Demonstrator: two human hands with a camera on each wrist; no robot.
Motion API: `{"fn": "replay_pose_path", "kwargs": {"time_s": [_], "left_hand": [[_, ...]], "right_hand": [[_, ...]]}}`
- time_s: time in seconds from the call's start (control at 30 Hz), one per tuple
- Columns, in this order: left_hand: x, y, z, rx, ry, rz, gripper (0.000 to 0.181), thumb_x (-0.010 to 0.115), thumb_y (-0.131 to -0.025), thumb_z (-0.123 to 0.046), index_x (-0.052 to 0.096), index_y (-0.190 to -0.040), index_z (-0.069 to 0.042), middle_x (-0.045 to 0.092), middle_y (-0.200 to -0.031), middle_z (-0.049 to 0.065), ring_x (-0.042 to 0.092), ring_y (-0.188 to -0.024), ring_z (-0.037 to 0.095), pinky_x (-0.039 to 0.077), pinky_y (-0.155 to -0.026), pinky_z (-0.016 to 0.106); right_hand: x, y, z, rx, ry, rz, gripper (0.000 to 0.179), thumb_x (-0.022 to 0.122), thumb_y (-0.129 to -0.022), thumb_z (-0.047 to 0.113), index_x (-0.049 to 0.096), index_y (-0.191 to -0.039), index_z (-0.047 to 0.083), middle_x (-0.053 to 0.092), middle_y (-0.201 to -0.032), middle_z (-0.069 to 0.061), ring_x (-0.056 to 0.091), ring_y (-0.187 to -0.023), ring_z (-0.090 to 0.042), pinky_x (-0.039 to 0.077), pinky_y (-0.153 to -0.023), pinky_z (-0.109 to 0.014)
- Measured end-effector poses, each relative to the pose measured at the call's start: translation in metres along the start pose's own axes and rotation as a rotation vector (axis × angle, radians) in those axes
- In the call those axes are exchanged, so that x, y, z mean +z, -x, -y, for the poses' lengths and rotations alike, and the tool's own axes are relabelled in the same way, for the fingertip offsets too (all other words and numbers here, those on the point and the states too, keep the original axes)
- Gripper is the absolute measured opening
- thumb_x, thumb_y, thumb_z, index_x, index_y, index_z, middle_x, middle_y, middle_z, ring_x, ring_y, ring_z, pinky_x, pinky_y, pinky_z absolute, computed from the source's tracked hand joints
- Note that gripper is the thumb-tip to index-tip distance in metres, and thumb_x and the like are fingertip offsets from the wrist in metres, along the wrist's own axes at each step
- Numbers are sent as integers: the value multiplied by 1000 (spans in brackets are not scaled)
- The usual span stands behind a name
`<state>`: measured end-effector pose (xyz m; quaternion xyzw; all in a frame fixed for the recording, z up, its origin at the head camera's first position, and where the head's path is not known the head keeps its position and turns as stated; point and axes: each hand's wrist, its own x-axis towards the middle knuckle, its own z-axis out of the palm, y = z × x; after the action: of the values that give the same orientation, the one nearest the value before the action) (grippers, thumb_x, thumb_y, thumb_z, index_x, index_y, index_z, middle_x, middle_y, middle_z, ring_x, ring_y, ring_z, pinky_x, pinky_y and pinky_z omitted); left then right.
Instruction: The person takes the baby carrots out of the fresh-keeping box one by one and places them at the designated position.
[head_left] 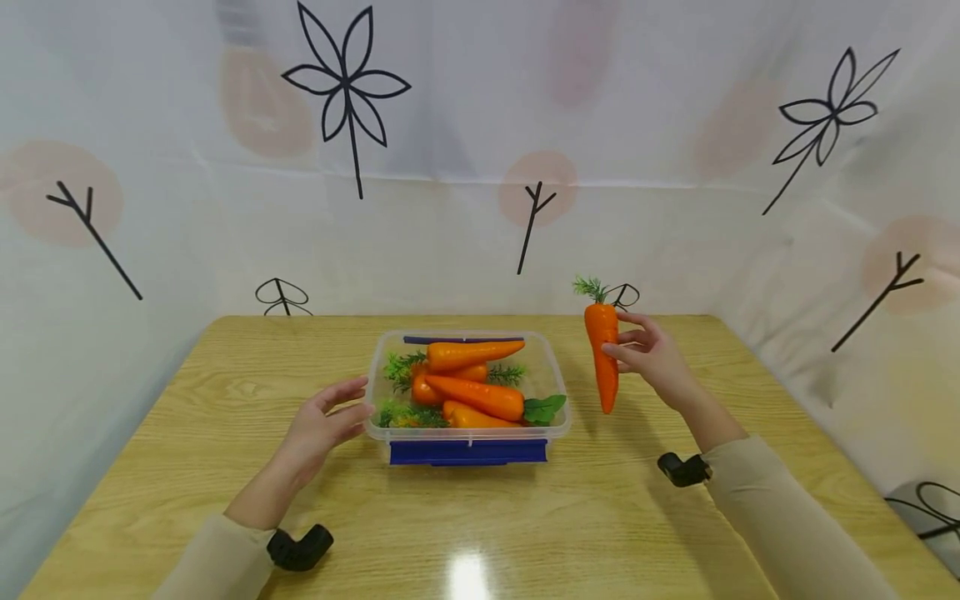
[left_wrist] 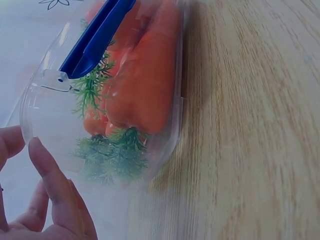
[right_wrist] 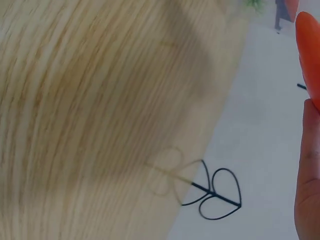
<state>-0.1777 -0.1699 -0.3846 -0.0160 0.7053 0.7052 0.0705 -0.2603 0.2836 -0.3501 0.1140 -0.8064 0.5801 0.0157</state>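
Note:
My right hand (head_left: 645,354) pinches an orange carrot (head_left: 602,350) between thumb and fingers and holds it upright, green tuft at the top and tip pointing down, above the table. In the right wrist view only part of that carrot (right_wrist: 308,52) shows at the right edge. A clear plastic container (head_left: 555,375) with blue clips holds several carrots (head_left: 480,396), piled crosswise with their green tops. My left hand (head_left: 322,425) is beside the container's left side with fingers extended, fingertips right at its rim, as the left wrist view also shows.
The container stands on a light wood-grain table (head_left: 465,517). Behind the table hangs a pale curtain (head_left: 450,242) with black flower and twig drawings. A dark wrist camera (head_left: 300,548) sits on the left wrist, another camera (head_left: 684,469) on the right.

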Motion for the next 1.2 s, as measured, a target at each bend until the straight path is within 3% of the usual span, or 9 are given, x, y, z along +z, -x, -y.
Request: {"fn": "replay_pose_path", "kwargs": {"time_s": [0.37,0.8,1.2], "left_hand": [[0,1,-1,1,-4,3,56,63,-89,-11,40,-139,-1,37,-134,17,59,-93,8,49,-83,26],[0,1,1,0,2,-1,56,65,-89,-12,41,-138,-2,38,-134,17,59,-94,9,49,-83,27],[1,0,1,0,6,-6,55,64,-89,-11,41,-138,-2,38,-134,17,59,-94,11,49,-83,27]], "right_hand": [[-7,-5,-15,69,18,-12,67,67,-88,23,32,-140,2,49,-112,-21,60,-85,-14,54,-73,-37],[-9,-10,-30,170,30,39,67,64,-90,19,27,-142,-3,48,-113,-26,62,-81,-12,54,-74,-37],[-8,-20,-49,285,9,80,71,62,-91,17,20,-143,-6,41,-122,-31,63,-84,-20,53,-78,-40]]}}
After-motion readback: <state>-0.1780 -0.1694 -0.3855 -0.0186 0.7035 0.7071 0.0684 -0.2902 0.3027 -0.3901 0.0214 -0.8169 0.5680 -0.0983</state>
